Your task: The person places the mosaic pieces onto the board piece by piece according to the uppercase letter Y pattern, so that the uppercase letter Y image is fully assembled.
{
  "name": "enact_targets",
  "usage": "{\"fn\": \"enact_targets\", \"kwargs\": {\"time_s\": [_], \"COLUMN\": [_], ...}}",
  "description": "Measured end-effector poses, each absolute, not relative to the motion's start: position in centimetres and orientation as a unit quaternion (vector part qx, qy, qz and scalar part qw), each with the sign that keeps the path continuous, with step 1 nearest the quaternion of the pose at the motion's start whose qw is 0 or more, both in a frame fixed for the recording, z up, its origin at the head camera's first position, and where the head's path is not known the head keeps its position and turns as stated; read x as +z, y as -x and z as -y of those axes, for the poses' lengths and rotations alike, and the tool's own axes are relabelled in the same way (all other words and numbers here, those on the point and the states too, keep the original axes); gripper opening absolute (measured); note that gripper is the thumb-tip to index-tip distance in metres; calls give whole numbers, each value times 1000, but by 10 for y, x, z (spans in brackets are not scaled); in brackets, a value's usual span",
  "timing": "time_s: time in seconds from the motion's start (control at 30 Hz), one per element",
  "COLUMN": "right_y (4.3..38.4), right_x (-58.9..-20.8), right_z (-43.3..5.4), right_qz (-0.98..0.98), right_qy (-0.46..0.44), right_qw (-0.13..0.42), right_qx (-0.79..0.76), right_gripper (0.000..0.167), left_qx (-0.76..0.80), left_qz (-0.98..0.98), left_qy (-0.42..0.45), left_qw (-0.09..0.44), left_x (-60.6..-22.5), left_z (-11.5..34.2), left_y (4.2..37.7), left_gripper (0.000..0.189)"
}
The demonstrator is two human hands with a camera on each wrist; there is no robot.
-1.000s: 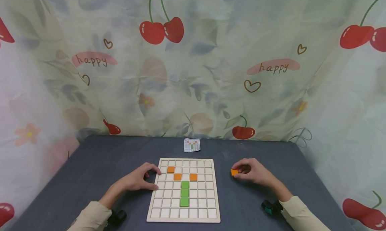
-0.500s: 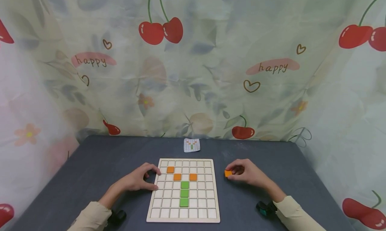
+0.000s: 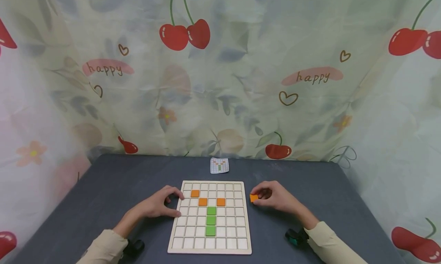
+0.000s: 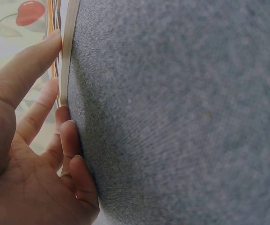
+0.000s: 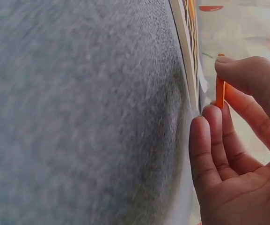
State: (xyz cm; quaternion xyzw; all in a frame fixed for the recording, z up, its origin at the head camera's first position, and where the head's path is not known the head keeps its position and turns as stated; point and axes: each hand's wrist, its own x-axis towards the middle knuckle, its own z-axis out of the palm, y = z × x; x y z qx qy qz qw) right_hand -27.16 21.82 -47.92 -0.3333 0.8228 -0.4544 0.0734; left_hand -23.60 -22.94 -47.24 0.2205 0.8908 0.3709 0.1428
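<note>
My right hand [image 3: 280, 197] pinches a thin orange square tile [image 3: 253, 198] between thumb and fingers, just off the right edge of a pale wooden grid board [image 3: 209, 251]. In the right wrist view that orange tile [image 5: 220, 93] is seen edge-on, with the thumb across it. Over on the board's left side, my left hand [image 3: 156, 203] rests its thumb and fingertips at the frame, the fingers spread and relaxed. Several orange tiles [image 3: 203, 202] sit in the upper cells. Below them, green tiles [image 3: 211, 220] form a vertical column in the middle.
A small printed card [image 3: 219, 165] with a grid pattern lies behind the board, near the far edge of the dark grey table [image 3: 138, 172]. A patterned cloth [image 3: 220, 84] with cherries hangs behind and at both sides. Dark wrist devices sit below both hands.
My right hand has moved left with the orange tile, coming close to the board's right edge. The left hand and the tiles on the board have stayed in place.
</note>
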Motion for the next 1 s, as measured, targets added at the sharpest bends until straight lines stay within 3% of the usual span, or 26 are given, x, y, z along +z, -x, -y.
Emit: {"fn": "enact_targets", "kwargs": {"time_s": [1.0], "right_y": [287], "right_x": [-478], "right_z": [-166], "right_qz": [-826], "right_qy": [340], "right_qw": [55], "right_qx": [-445], "right_gripper": [26], "left_qx": [364], "left_qz": [-894], "left_qy": [-223], "left_qw": [137], "left_x": [-473], "left_z": [229], "left_y": [236], "left_gripper": [39]}}
